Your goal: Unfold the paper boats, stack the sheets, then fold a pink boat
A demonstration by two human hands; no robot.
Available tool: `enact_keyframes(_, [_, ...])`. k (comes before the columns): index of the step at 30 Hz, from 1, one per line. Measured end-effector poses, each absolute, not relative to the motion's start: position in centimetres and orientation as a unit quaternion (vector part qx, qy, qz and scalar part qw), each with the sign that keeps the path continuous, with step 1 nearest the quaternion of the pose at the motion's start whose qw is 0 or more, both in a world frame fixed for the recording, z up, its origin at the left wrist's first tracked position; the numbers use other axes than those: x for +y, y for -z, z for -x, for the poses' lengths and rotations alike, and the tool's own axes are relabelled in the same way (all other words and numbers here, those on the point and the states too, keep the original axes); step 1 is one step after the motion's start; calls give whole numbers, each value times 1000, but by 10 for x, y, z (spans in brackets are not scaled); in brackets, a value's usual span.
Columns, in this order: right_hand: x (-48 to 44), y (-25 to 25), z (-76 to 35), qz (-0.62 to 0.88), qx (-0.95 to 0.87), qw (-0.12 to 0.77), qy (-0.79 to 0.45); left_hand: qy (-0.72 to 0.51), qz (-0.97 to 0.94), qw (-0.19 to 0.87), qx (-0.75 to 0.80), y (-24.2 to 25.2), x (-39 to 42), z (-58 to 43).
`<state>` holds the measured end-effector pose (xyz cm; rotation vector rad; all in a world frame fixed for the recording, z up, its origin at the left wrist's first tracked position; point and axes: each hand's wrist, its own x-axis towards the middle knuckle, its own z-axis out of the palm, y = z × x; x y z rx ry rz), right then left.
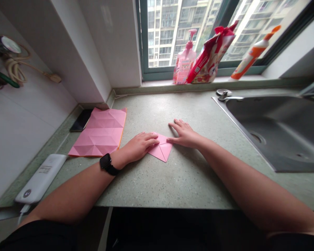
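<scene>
A small folded pink paper [165, 150] lies flat on the speckled green counter [157, 184], with crease or edge lines meeting near its middle. My left hand [141, 144], below a black watch, rests on the paper's left part with the fingers stretched out over it. On the other side, my right hand [184, 133] has its thumb at the paper's right corner, while its other fingers are spread above the counter beyond. Left of my left hand lies a larger pink sheet [99, 130] with many creases and an orange edge.
A dark phone [81, 120] sticks out from behind the creased sheet. Nearer lies a white power bank [42, 179] with a cable. The steel sink [277, 129] is on the right. On the windowsill stand a pink pump bottle [184, 62], a red bag [211, 55] and an orange-white bottle [251, 57].
</scene>
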<state>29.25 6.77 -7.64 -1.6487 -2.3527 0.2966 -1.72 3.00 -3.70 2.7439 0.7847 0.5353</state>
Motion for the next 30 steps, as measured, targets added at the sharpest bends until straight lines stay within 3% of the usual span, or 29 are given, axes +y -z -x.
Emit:
enact_keyframes(13, [71,67,-311,541,-819,140,-131,-175,-947,88,254,38,31,18])
enact_keyframes(20, [50,53,-273,478,-834,237,-137,-160,-952,62,253,36,28,17])
enact_keyframes(30, [43,57,-251,482,-858,145,-99,-152,-954,37,256,26,28,24])
